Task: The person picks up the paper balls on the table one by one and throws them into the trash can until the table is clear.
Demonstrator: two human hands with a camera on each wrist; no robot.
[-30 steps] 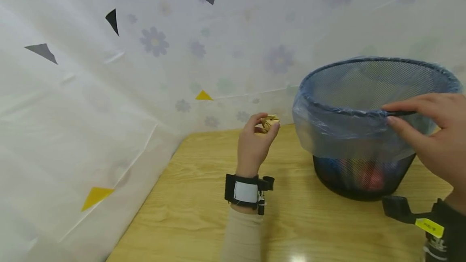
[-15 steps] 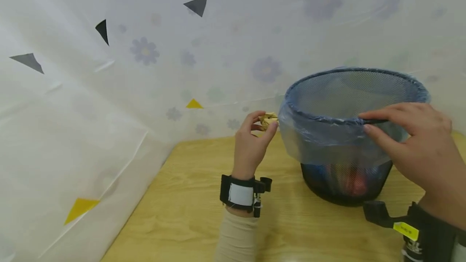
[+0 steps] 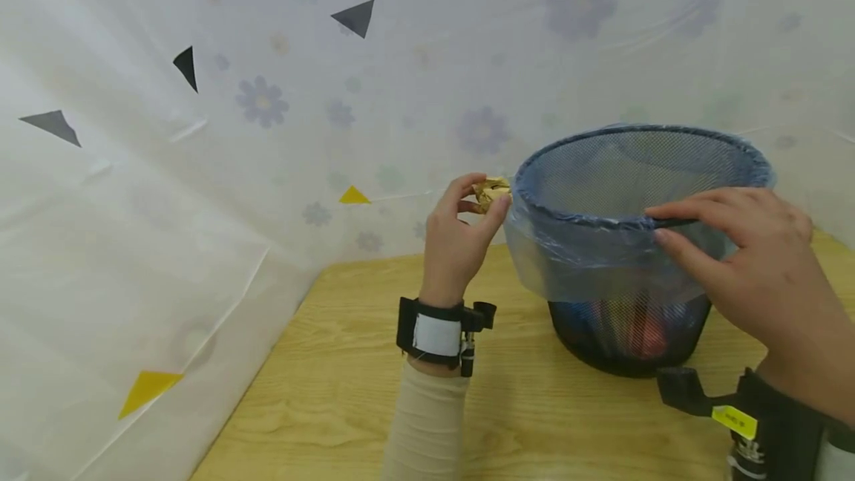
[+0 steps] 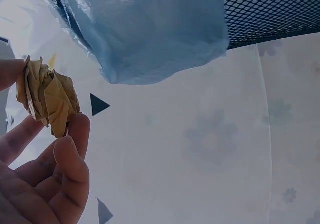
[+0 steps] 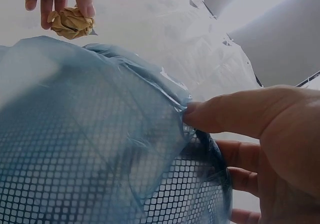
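While the left hand (image 3: 461, 232) pinched a crumpled paper ball (image 3: 490, 190) just outside the mesh bin's (image 3: 628, 332) rim, a release risked bouncing it off the liner (image 3: 574, 262) onto the table (image 3: 347, 392); the right hand (image 3: 748, 258) gripped the near rim. Bin contents showed blurred through mesh.

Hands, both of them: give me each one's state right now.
Left hand: pinches a crumpled paper ball.
Right hand: grips the mesh bin rim.
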